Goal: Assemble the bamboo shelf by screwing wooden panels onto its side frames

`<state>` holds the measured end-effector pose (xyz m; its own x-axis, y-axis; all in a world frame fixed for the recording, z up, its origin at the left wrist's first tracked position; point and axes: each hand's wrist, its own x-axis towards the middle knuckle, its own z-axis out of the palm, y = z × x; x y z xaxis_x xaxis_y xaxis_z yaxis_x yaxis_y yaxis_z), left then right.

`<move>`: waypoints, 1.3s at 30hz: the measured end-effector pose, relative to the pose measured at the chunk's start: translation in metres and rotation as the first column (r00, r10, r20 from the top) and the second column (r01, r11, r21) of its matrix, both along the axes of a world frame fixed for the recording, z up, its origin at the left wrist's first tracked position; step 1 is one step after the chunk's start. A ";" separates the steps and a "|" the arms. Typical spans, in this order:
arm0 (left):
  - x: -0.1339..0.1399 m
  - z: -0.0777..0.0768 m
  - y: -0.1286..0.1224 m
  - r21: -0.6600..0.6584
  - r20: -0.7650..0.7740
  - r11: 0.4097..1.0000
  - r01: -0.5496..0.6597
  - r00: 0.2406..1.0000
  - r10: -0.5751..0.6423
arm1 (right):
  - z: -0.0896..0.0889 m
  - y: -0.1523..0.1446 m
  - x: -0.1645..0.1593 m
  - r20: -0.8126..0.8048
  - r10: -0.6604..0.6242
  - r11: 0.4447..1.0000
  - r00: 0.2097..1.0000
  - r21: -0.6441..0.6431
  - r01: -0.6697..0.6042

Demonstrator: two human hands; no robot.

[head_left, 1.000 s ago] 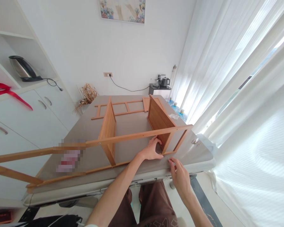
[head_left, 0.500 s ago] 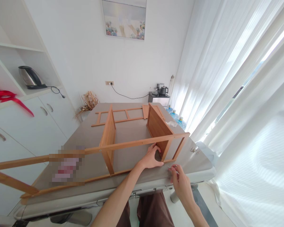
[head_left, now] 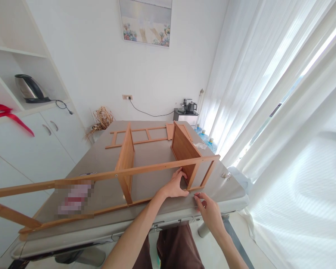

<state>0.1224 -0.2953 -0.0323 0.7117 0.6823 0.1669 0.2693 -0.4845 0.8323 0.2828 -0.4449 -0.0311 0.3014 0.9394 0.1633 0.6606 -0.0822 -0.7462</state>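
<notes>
A wooden shelf frame [head_left: 154,167] lies on its side across the table, with two upright boards fitted between its rails. My left hand [head_left: 175,186] grips the lower front corner by the right board [head_left: 184,144], fingers behind the upper rail and thumb at the lower rail. Just right of that thumb is my right hand [head_left: 208,205], its thumb and fingertips pinched together close to the lower rail. They hold a thin metal piece, mostly hidden by the fingers; its exact kind does not show. Several small metal fasteners [head_left: 225,176] lie on the table to the right.
Behind the frame, a ladder-like wooden side piece [head_left: 148,135] lies flat on the table [head_left: 151,155]. A small clear plastic bag [head_left: 200,146] is at the right rear. Beneath the frame's left part lies a blurred-out item [head_left: 74,198]. White curtains [head_left: 282,168] hang along the right side.
My right hand has moved slightly left and up, bringing its pinched fingertips closer to the lower rail. My left hand keeps its grip on the frame. The whole view has shifted slightly.
</notes>
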 end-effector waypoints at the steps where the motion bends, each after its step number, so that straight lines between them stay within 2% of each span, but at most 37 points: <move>1: 0.000 0.000 0.000 0.002 0.000 1.000 0.000 1.000 0.000 | 0.001 0.000 0.000 0.000 0.003 1.000 1.000 0.005 -0.003; 11: 0.000 -0.003 0.000 0.014 0.029 1.000 0.002 1.000 -0.002 | 0.002 -0.004 0.000 0.035 -0.048 0.999 0.998 -0.002 0.048; 22: -0.001 0.000 0.000 0.002 0.036 1.000 0.013 0.999 -0.013 | -0.012 0.003 0.001 0.203 0.000 0.998 0.979 0.056 -0.012; 33: -0.001 -0.005 0.001 0.019 0.063 1.000 0.011 0.998 -0.012 | -0.008 0.004 -0.002 0.307 0.039 0.997 0.951 0.057 -0.059; 39: -0.002 -0.002 0.001 0.012 0.052 1.000 0.010 0.999 -0.010 | -0.008 0.003 -0.002 0.341 0.059 0.995 0.938 0.052 -0.082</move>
